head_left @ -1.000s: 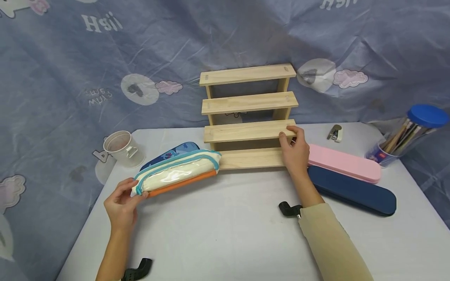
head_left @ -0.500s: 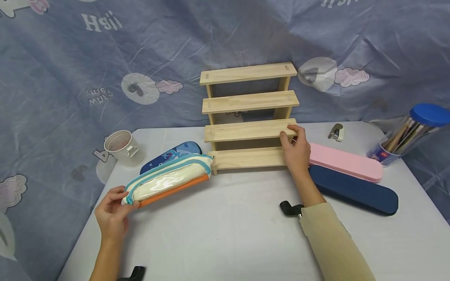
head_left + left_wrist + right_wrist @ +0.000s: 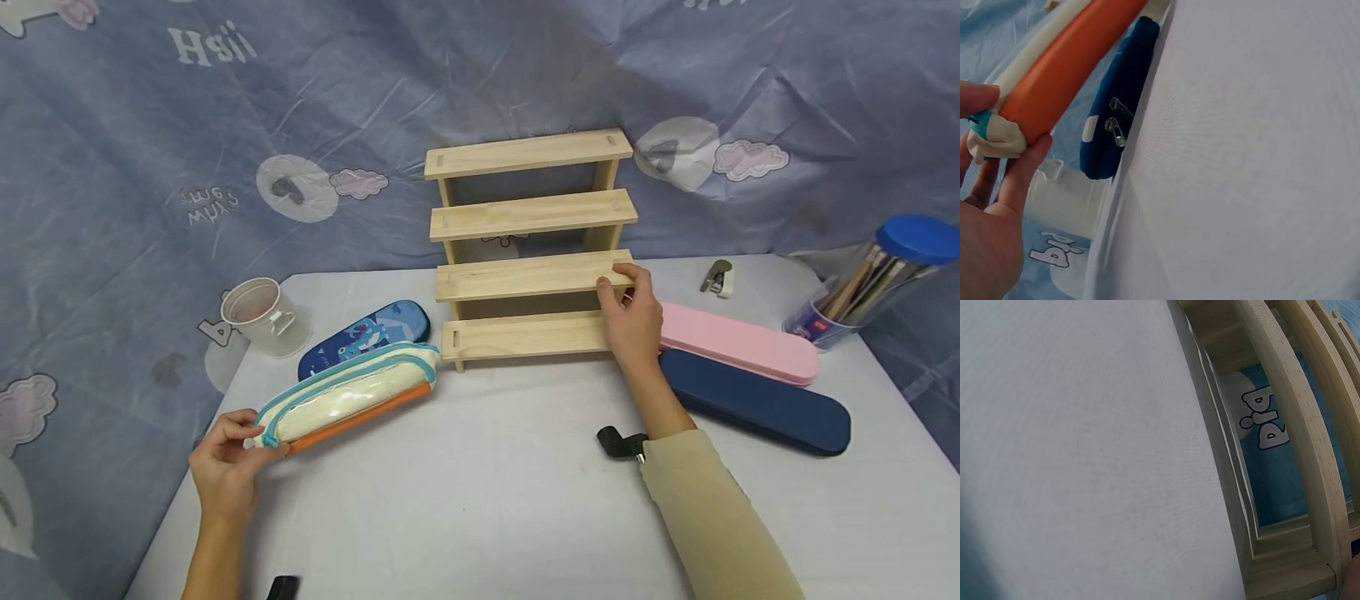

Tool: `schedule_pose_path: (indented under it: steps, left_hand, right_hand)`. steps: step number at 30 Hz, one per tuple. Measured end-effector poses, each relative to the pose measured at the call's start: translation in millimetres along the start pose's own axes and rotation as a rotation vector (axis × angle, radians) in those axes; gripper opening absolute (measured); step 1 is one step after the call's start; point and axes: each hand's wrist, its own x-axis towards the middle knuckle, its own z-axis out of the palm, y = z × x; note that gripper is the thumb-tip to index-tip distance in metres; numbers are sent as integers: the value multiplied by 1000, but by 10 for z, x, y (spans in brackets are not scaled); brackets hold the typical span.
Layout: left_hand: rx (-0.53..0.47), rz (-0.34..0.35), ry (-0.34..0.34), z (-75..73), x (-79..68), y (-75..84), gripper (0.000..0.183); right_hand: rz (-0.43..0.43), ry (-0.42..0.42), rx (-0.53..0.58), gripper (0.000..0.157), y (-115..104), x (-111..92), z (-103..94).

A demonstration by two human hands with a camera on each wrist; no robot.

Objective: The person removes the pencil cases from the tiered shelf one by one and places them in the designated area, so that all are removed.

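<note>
In the head view my left hand [image 3: 227, 471] pinches the near left end of a cream pencil case [image 3: 348, 402] with turquoise piping and an orange base. The left wrist view shows the thumb and fingers at the end of its orange underside [image 3: 1063, 72]. The case's far end lies just left of the lowest step of a wooden tiered shelf [image 3: 532, 275]. My right hand [image 3: 632, 325] grips the right end of that shelf's second step from the bottom, thumb in front and fingers on top. Behind the cream case lies a blue patterned pencil case [image 3: 363, 337], partly overlapped by it.
A white metal bucket [image 3: 266, 317] stands at the back left. Right of the shelf lie a pink case [image 3: 738, 346], a navy case [image 3: 753, 404] and a stapler [image 3: 717, 278]. A clear jar of pencils [image 3: 862, 287] with a blue lid stands at the right edge.
My left hand has drawn the cream pencil case left and toward me, away from the shelf, uncovering more of the blue case and the lowest step's left end. My right hand stays in place.
</note>
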Motion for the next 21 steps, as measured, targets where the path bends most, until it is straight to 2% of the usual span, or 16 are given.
schedule_pose_path:
  steps: [7,11,14,16,21]
  left_hand:
    - [114,-1,2,-48,-22,-68,39]
    - [196,-45,28,-72,-50,-109,37]
    - [268,-87,20,-82,-56,-130,37]
    - [364,-95,-1,-101,-57,-149,38]
    - [715,-73,-66,-192,-84,-236,41]
  right_hand:
    - [-2,0,-3,46,-13,4,-4]
    - [-7,3,-2,45,-21,8,2]
    - [-5,9,-4,45,-22,10,3]
    - [-3,13,-8,44,-21,10,2]
    - [2,7,-15,44,-9,10,2]
